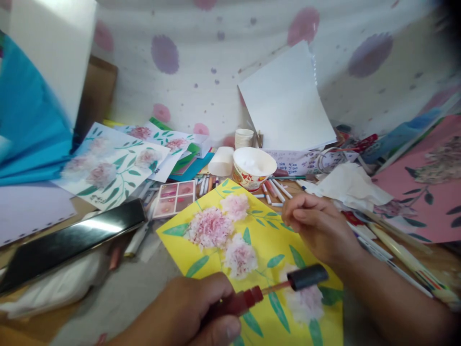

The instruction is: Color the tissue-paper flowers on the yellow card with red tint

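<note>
My left hand (pixel 194 307) grips a dark red lip gloss tube (pixel 239 302). The wand with its black cap (pixel 306 278) sticks out of the tube's mouth, pointing right. Below it lies a yellow sheet (pixel 212 226) with painted green leaves and several raised pink-white flowers (pixel 212 227). At the sheet's right edge, my right hand (pixel 320 226) is closed, its fingers curled together; whatever they may hold is hidden. The wand's cap is apart from that hand. Left of the sheet is a palette of pink shades (pixel 175 198).
Behind the sheet stands a paper bowl (pixel 254 166) of white stuff beside stacked cups (pixel 244 138). Markers (pixel 275 190) lie around it. A black phone-like slab (pixel 75 240) and finished flower pictures (pixel 111 166) are at left; crumpled tissue (pixel 351 185) and a pink picture (pixel 428 187) at right.
</note>
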Demonstrator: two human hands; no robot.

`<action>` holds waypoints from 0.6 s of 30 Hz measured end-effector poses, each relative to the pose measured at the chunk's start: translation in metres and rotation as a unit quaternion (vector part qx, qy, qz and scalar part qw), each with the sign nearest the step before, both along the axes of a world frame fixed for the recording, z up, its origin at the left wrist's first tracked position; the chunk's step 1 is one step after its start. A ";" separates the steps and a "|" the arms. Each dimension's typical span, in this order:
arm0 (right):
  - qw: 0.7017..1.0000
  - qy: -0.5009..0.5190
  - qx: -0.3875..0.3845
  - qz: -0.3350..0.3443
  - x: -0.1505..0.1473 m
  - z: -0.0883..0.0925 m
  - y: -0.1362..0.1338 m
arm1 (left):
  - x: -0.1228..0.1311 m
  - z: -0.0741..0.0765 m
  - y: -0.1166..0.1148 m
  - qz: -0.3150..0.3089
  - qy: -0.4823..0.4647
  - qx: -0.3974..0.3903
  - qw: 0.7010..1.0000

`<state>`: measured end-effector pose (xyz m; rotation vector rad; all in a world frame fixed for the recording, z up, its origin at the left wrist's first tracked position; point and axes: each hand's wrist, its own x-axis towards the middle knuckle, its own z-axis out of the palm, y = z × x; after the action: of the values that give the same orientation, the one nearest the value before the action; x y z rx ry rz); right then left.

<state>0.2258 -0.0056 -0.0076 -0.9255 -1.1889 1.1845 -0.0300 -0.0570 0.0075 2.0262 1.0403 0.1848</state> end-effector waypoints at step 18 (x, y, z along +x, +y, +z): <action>0.994 0.000 -0.036 -0.103 0.007 -0.010 0.009 | 0.001 0.002 -0.005 0.024 -0.112 -0.028 0.993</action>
<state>0.2330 0.0035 -0.0174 -1.0765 -1.0289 1.0667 -0.0292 -0.0617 0.0091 1.8824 0.9421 0.3956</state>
